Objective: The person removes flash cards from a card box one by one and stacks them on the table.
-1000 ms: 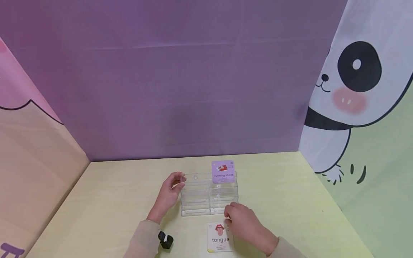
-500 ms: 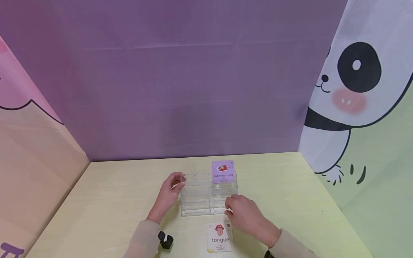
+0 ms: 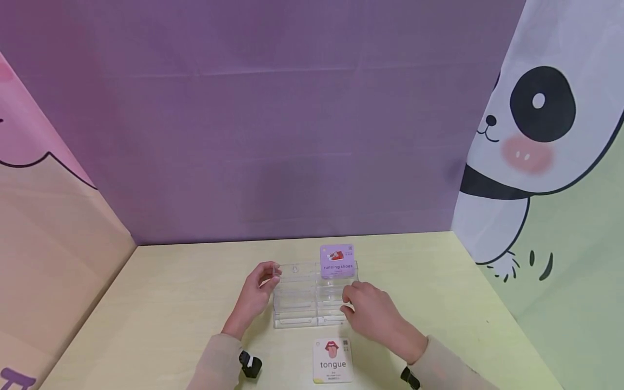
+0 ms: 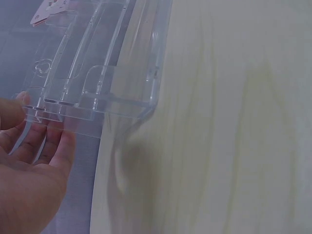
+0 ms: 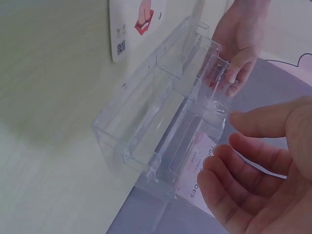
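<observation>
A clear plastic tiered card rack [image 3: 295, 297] stands on the table, with two columns of stepped slots. My left hand [image 3: 254, 292] pinches its upper left corner between thumb and fingers, as the left wrist view also shows with the hand [image 4: 36, 175] at the rack's end. A purple "running shoes" card [image 3: 337, 261] sits in the top right slot. My right hand [image 3: 377, 319] hovers over the rack's lower right side, its fingers loosely curved. In the right wrist view a gap shows between thumb and fingers of that hand [image 5: 273, 170], which holds nothing.
A white "tongue" card [image 3: 332, 360] lies face up on the table [image 3: 170, 314] in front of the rack. Black wrist devices sit at both sleeves. A purple backdrop [image 3: 292, 135] rises behind the table.
My right hand has moved up and slightly right, away from the tongue card and toward the rack's right side. The left hand, rack and both cards look unmoved.
</observation>
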Available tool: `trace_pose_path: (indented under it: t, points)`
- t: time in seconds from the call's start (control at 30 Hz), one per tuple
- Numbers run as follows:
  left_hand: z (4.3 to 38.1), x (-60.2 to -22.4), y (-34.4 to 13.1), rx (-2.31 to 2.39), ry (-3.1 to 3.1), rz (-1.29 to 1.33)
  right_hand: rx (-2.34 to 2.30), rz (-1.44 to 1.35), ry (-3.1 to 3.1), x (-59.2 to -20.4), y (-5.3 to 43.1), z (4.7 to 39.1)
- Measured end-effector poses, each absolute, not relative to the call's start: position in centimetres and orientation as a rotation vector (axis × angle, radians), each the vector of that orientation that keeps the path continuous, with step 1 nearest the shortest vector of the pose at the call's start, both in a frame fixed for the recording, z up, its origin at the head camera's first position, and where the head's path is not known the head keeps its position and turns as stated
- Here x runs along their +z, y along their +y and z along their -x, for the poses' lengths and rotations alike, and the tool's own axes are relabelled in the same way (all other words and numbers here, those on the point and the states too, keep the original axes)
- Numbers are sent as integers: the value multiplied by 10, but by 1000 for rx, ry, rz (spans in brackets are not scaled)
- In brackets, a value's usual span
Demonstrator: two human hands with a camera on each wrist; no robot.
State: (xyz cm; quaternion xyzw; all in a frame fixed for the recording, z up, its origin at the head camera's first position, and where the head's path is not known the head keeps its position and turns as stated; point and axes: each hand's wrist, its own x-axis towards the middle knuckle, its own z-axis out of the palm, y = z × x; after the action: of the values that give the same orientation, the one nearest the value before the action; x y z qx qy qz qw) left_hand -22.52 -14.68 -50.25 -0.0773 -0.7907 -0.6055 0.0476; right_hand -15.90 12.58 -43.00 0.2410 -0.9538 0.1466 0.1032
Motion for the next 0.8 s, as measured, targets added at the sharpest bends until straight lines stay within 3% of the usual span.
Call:
trace_pose_path:
  t: [0.8]
  points:
    - [224,-501,-146,-1868,-2421,201,269,-729,-2619,-413,128,175]
